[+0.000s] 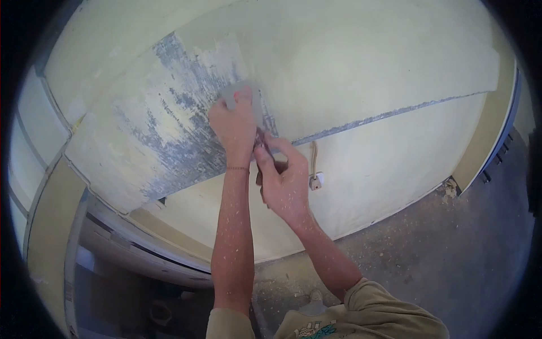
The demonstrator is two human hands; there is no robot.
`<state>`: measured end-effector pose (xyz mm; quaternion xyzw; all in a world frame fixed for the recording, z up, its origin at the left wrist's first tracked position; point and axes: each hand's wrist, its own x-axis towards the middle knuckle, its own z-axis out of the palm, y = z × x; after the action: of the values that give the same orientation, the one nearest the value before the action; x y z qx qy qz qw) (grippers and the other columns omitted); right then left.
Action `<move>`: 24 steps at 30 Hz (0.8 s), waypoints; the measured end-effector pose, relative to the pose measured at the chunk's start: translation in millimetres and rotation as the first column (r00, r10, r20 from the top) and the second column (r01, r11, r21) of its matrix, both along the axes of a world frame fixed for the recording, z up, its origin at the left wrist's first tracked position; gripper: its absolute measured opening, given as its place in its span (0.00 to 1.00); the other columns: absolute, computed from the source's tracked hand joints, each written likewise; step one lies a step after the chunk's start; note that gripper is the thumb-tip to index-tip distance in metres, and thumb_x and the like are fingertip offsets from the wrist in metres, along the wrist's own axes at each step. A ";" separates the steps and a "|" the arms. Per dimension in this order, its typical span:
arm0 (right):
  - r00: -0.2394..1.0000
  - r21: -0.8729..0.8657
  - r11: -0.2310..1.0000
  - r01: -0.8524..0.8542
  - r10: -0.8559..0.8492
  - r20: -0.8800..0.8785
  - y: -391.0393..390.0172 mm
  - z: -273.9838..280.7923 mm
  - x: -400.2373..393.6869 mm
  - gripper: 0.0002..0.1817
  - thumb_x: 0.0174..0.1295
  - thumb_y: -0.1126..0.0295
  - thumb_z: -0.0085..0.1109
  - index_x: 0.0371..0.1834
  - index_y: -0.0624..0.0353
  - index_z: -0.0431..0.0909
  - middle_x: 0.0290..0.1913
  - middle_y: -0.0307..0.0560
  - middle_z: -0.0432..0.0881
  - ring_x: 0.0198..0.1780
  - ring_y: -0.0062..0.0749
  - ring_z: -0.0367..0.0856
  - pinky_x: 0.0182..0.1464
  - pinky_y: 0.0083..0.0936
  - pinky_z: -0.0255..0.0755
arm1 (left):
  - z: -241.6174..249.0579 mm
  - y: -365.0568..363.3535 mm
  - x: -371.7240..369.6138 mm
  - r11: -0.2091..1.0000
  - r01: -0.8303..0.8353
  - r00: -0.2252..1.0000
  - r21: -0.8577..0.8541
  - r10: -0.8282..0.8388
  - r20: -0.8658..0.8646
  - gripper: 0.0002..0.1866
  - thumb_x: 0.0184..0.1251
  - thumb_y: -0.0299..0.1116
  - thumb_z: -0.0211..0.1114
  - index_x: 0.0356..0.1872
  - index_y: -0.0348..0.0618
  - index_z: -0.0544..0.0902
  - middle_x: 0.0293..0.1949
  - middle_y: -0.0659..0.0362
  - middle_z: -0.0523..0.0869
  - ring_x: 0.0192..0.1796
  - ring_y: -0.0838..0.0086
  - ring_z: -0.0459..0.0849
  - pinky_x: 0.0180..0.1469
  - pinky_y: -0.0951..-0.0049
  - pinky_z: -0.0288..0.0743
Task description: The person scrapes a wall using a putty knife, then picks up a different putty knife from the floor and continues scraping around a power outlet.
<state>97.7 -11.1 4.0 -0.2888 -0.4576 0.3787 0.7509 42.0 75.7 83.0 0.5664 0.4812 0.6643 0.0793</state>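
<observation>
A scraper [260, 107] with a wide, flat blade lies against the wall [350, 68], at the right side of a patch of partly stripped paint [169, 113]. My left hand [234, 124] presses on the blade with its fingers bent. Just below and to the right, my right hand [285, 181] is wrapped round the scraper's dark handle. Much of the handle is hidden by the fingers. Pale flakes speckle both forearms.
A rough ledge edge [389, 114] runs across the wall. Below it hang a short cable and a small socket [317, 181]. Debris [450, 189] lies at the wall's foot on the grey floor [406, 248]. A frame [48, 243] stands at the left.
</observation>
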 end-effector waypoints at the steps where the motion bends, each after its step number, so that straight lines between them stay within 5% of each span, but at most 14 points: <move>1: 1.000 -0.009 1.000 -0.012 0.012 -0.006 2.7 5.4 0.5 0.13 0.71 0.69 0.54 0.52 0.66 0.76 0.19 0.38 0.74 0.15 0.16 0.69 0.13 0.19 0.59 | 5.9 2.4 1.3 0.999 -0.036 0.999 0.023 0.037 -0.039 0.22 0.57 0.43 0.69 0.28 0.25 0.82 0.25 0.53 0.84 0.30 0.71 0.80 0.36 0.68 0.73; 8: 0.998 0.129 0.990 0.054 -0.050 -0.033 9.1 51.8 0.1 0.12 0.69 0.69 0.54 0.48 0.67 0.77 0.14 0.40 0.71 0.09 0.18 0.65 0.09 0.21 0.54 | 58.0 6.4 6.8 0.999 -0.030 0.998 0.023 0.031 -0.059 0.21 0.54 0.42 0.69 0.31 0.26 0.83 0.26 0.50 0.86 0.30 0.67 0.82 0.38 0.65 0.75; 11: 0.990 0.096 0.986 0.138 -0.138 -0.009 3.3 42.7 -1.9 0.09 0.64 0.78 0.54 0.45 0.72 0.78 0.36 0.57 0.84 0.36 0.30 0.82 0.39 0.27 0.75 | 33.8 24.4 -4.8 0.983 0.184 0.981 -0.023 -0.182 0.061 0.22 0.54 0.42 0.68 0.33 0.26 0.84 0.29 0.46 0.87 0.34 0.66 0.84 0.42 0.65 0.76; 13: 0.980 0.115 0.975 0.190 -0.196 0.044 4.1 21.9 -1.6 0.09 0.64 0.78 0.55 0.45 0.72 0.78 0.38 0.57 0.85 0.37 0.33 0.84 0.39 0.27 0.75 | 4.7 55.1 -10.5 0.988 -0.070 0.990 0.135 0.086 -0.111 0.22 0.56 0.44 0.68 0.35 0.27 0.84 0.32 0.47 0.87 0.37 0.67 0.84 0.44 0.66 0.76; 14: 0.974 0.128 0.970 0.208 -0.218 0.063 4.6 10.9 -0.7 0.09 0.64 0.78 0.55 0.45 0.72 0.78 0.38 0.58 0.85 0.37 0.33 0.84 0.40 0.27 0.75 | -5.8 48.1 -8.8 0.992 -0.066 0.992 0.108 0.077 -0.100 0.25 0.58 0.45 0.67 0.33 0.24 0.82 0.34 0.41 0.85 0.39 0.58 0.83 0.46 0.60 0.74; 15: 0.970 0.087 0.975 0.204 -0.213 0.117 4.6 -3.1 0.7 0.10 0.64 0.77 0.56 0.45 0.72 0.77 0.39 0.57 0.85 0.35 0.32 0.84 0.38 0.27 0.75 | -17.9 34.6 -8.1 0.995 -0.061 0.993 0.080 0.068 -0.091 0.27 0.59 0.47 0.66 0.30 0.21 0.80 0.37 0.34 0.82 0.42 0.48 0.82 0.49 0.54 0.72; 18: 0.976 -0.012 0.987 0.160 -0.157 0.152 -7.0 -11.7 7.6 0.10 0.65 0.76 0.56 0.45 0.72 0.77 0.40 0.58 0.85 0.33 0.30 0.83 0.35 0.25 0.75 | -26.3 10.9 -5.7 0.987 0.115 0.991 -0.111 -0.107 0.076 0.27 0.60 0.47 0.65 0.32 0.22 0.81 0.38 0.35 0.83 0.43 0.48 0.82 0.49 0.54 0.72; 20: 0.986 -0.072 0.991 0.116 -0.106 0.127 -7.0 -14.1 10.0 0.11 0.65 0.75 0.57 0.45 0.72 0.77 0.41 0.58 0.85 0.32 0.28 0.83 0.34 0.24 0.74 | -32.3 15.8 -2.3 0.994 0.088 0.992 -0.062 -0.082 0.097 0.26 0.60 0.47 0.66 0.32 0.23 0.81 0.35 0.37 0.83 0.40 0.50 0.82 0.48 0.55 0.73; 21: 0.986 -0.034 0.993 0.111 -0.106 0.132 -3.5 -16.5 10.1 0.12 0.67 0.71 0.56 0.49 0.68 0.77 0.27 0.49 0.79 0.21 0.22 0.74 0.23 0.22 0.65 | -35.6 19.8 -0.8 0.998 0.054 0.992 -0.017 -0.052 0.117 0.25 0.60 0.47 0.66 0.32 0.24 0.81 0.33 0.39 0.84 0.38 0.51 0.83 0.47 0.56 0.73; 24: 0.986 -0.021 0.995 0.095 -0.091 0.141 -3.5 -13.1 13.0 0.14 0.69 0.67 0.55 0.52 0.64 0.76 0.14 0.39 0.72 0.11 0.16 0.65 0.12 0.20 0.55 | -31.7 21.4 1.6 0.994 0.063 0.981 -0.092 -0.044 0.191 0.22 0.59 0.43 0.66 0.32 0.26 0.82 0.30 0.42 0.85 0.34 0.57 0.83 0.44 0.59 0.74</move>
<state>110.7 -14.7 -9.1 -0.3461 -0.4898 0.3282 0.7298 43.7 97.1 51.3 0.5092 0.4881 0.6882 0.1700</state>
